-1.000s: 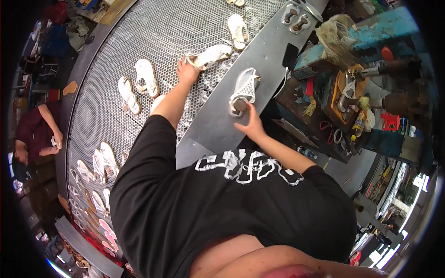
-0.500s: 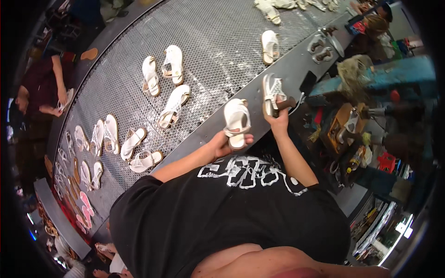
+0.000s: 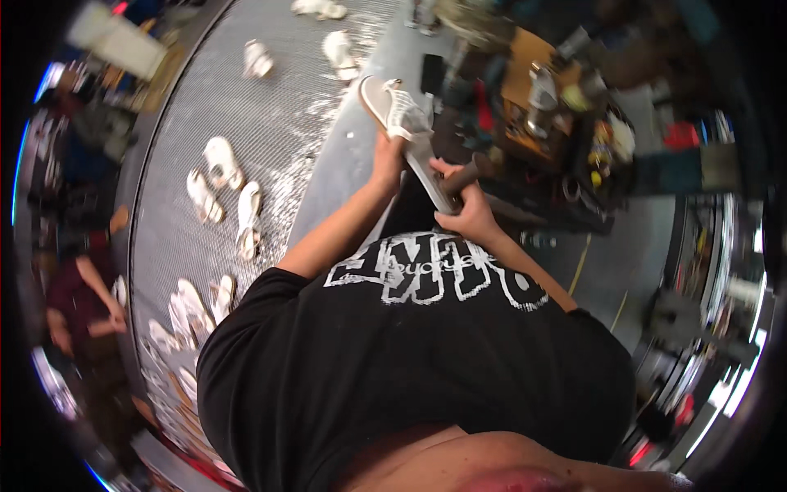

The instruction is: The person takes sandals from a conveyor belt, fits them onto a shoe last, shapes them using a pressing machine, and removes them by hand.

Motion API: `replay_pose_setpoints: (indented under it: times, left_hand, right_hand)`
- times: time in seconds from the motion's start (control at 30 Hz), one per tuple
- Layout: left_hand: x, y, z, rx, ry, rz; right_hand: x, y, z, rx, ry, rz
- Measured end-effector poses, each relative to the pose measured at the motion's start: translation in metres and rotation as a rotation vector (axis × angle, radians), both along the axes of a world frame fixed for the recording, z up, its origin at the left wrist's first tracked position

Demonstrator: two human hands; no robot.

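My left hand (image 3: 389, 164) grips a white sandal (image 3: 375, 98) from below, around its middle. The sandal is tilted, with its toe end up and to the left, and a white woven strap crosses it. At its heel end, my right hand (image 3: 471, 209) is closed around a dark brown cylinder (image 3: 466, 176), perhaps a tool handle. The right fingers and thumb also lie against the heel. Whether the cylinder is fixed to the sandal I cannot tell.
On the left is a mesh conveyor (image 3: 295, 115) with several white sandals, bordered by a grey metal edge (image 3: 336, 168). A blurred white sandal (image 3: 258, 57) lies farther off. A wooden stand (image 3: 525, 61) is at the right. Another person (image 3: 90, 287) works across the conveyor.
My left hand has let go of its earlier sandal and now grips the one at my right hand. A blurred sandal appears on the far mesh. The view has turned right.
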State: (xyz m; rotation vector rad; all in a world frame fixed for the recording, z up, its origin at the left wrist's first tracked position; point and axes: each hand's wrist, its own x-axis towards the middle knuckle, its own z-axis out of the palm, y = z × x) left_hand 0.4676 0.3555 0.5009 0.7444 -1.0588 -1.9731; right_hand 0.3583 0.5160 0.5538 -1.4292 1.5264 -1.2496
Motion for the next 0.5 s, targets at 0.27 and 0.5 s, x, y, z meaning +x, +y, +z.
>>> replay_pose_setpoints:
  times: [0.27, 0.5]
  left_hand:
    - [-0.123, 0.044, 0.037, -0.784, -0.469, -1.253]
    - [-0.284, 0.061, -0.017, -1.225, -0.753, -0.130]
  right_hand:
    - [-0.060, 0.124, 0.009, -0.037, 0.329, -0.782]
    - [-0.091, 0.159, -0.008, -0.053, 0.055, -1.026]
